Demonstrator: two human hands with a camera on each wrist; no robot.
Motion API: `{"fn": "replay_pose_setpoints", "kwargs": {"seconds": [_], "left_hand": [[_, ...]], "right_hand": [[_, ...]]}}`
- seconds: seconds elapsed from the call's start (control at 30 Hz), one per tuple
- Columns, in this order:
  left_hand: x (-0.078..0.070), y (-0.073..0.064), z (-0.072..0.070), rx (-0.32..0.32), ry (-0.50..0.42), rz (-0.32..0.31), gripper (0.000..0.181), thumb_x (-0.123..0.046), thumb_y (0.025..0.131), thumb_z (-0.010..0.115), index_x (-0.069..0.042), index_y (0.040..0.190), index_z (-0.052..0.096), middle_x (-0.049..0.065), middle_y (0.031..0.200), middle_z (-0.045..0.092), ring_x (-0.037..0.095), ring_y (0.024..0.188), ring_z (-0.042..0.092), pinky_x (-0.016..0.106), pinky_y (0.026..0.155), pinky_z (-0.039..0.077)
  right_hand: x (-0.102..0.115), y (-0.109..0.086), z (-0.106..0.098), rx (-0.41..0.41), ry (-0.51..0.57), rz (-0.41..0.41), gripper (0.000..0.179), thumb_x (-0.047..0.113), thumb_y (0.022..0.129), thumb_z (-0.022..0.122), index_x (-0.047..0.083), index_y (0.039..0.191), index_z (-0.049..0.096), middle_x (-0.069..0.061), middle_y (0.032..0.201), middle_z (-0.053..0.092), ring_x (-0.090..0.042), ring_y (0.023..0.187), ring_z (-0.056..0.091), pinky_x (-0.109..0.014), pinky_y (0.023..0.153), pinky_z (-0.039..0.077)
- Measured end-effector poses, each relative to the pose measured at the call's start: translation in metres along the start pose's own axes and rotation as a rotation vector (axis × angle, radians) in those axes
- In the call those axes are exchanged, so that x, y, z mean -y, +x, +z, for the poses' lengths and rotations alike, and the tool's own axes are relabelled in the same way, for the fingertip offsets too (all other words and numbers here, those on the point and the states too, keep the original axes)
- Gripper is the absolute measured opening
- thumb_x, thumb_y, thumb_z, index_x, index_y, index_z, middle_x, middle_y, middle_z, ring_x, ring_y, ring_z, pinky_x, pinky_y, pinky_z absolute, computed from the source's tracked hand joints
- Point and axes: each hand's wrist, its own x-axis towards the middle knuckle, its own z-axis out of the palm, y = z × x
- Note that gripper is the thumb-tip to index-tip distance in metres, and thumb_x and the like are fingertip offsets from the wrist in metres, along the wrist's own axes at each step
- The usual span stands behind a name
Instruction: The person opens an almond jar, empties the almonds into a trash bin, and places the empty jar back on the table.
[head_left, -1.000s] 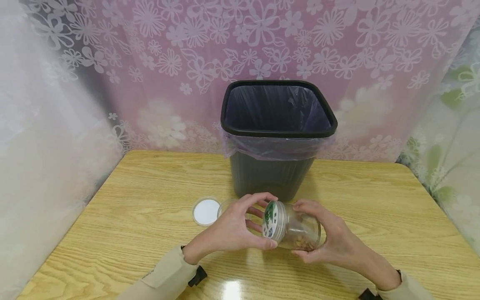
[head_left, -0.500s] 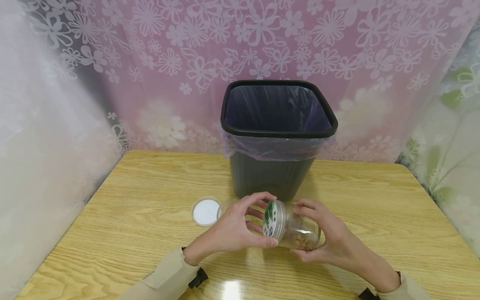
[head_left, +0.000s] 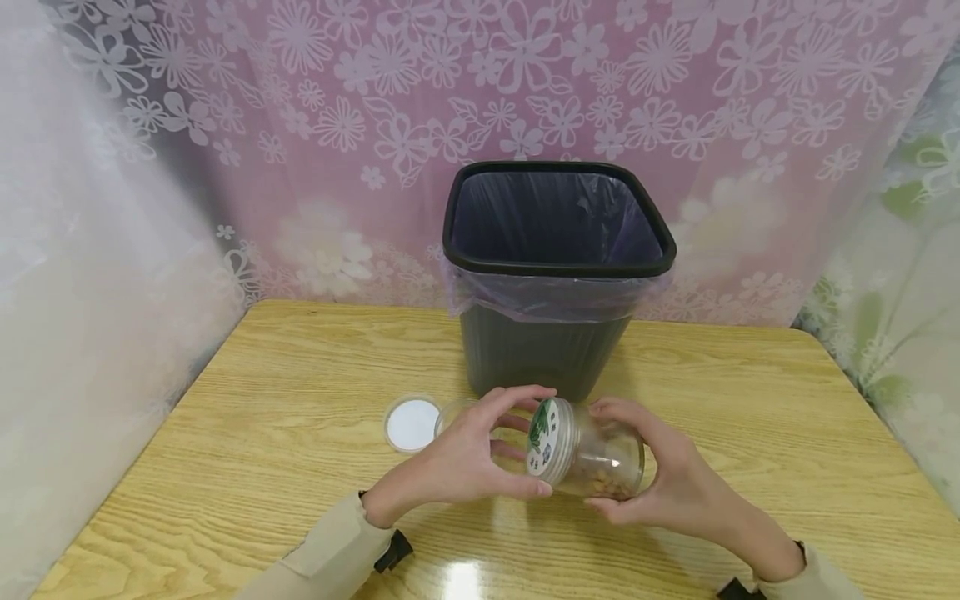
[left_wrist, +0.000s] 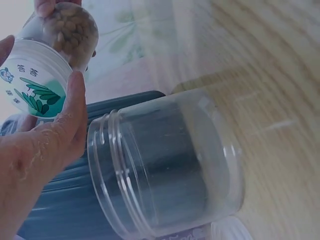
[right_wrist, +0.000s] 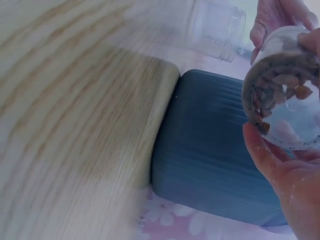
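Observation:
A clear jar [head_left: 611, 454] is held tilted on its side above the table, its lid end to the left. My right hand [head_left: 675, 475] grips the jar's body, thumb below and fingers above. The lid [head_left: 545, 437], with a white and green printed label, sits on the jar; my left hand [head_left: 468, 454] curls thumb and fingers around its edge. Small brown pieces [left_wrist: 72, 35], like nuts or pebbles, lie inside the jar, and some show through its bottom in the right wrist view. Behind my left hand a second clear jar [left_wrist: 160, 165] stands lidless, mostly hidden in the head view.
A dark trash bin [head_left: 543, 350] lined with a thin purple bag stands just beyond the hands. On the wood-grain table [head_left: 300, 375], left of the lidless jar, lies a round white-centred lid [head_left: 412, 425]. Flower-patterned curtains [head_left: 337, 167] enclose the back and sides.
The held jar has turned and tilted very slightly, so its lid label faces a little differently. Both hands keep nearly the same place and grip.

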Motion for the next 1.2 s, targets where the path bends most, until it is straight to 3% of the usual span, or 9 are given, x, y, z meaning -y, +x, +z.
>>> {"fn": "replay_pose_setpoints", "kwargs": {"seconds": [0.13, 0.23, 0.33, 0.53, 0.9, 1.2], "left_hand": [[-0.0012, 0.0003, -0.0019, 0.024, 0.027, 0.031, 0.092, -0.012, 0.077, 0.090, -0.045, 0.150, 0.043, -0.002, 0.144, 0.045, 0.018, 0.126, 0.056, 0.027, 0.096, 0.059], [-0.0021, 0.0001, -0.0030, 0.041, 0.058, 0.055, 0.092, -0.012, 0.078, 0.089, -0.042, 0.152, 0.042, -0.003, 0.144, 0.045, 0.018, 0.128, 0.056, 0.026, 0.097, 0.058], [-0.0021, -0.0003, -0.0038, 0.055, 0.081, 0.082, 0.090, -0.012, 0.079, 0.088, -0.037, 0.153, 0.042, -0.003, 0.144, 0.044, 0.018, 0.129, 0.056, 0.025, 0.098, 0.056], [-0.0007, -0.0002, -0.0045, 0.063, 0.095, 0.106, 0.088, -0.013, 0.080, 0.087, -0.039, 0.151, 0.043, -0.004, 0.145, 0.043, 0.018, 0.130, 0.055, 0.024, 0.099, 0.056], [0.0001, -0.0011, -0.0037, 0.046, 0.103, 0.090, 0.088, -0.012, 0.076, 0.090, -0.042, 0.147, 0.047, -0.006, 0.145, 0.045, 0.018, 0.126, 0.056, 0.027, 0.097, 0.058], [0.0014, -0.0005, -0.0038, 0.038, 0.099, 0.071, 0.089, -0.014, 0.076, 0.090, -0.043, 0.147, 0.046, -0.005, 0.145, 0.046, 0.017, 0.123, 0.057, 0.029, 0.095, 0.059]], "right_hand": [[0.0042, -0.0030, -0.0030, 0.038, 0.060, 0.154, 0.095, 0.004, 0.057, 0.099, 0.000, 0.140, 0.051, -0.003, 0.135, 0.060, -0.004, 0.112, 0.062, -0.014, 0.087, 0.055], [0.0052, -0.0045, -0.0042, 0.066, 0.103, 0.226, 0.096, -0.001, 0.058, 0.096, 0.002, 0.141, 0.050, 0.002, 0.136, 0.059, -0.003, 0.111, 0.062, -0.016, 0.087, 0.056], [0.0043, -0.0048, -0.0046, 0.079, 0.137, 0.246, 0.094, -0.003, 0.060, 0.095, 0.003, 0.142, 0.049, 0.003, 0.135, 0.059, -0.004, 0.110, 0.063, -0.017, 0.088, 0.056], [0.0044, -0.0034, -0.0054, 0.088, 0.180, 0.264, 0.092, -0.001, 0.063, 0.094, 0.006, 0.143, 0.049, 0.003, 0.136, 0.059, -0.005, 0.109, 0.062, -0.019, 0.088, 0.057], [0.0060, -0.0041, -0.0039, 0.104, 0.141, 0.314, 0.091, 0.005, 0.063, 0.096, 0.013, 0.141, 0.051, 0.005, 0.135, 0.060, -0.006, 0.109, 0.063, -0.020, 0.088, 0.057], [0.0053, -0.0037, -0.0033, 0.098, 0.100, 0.274, 0.093, 0.008, 0.061, 0.097, 0.012, 0.141, 0.051, 0.001, 0.132, 0.062, -0.006, 0.107, 0.063, -0.020, 0.086, 0.057]]}}
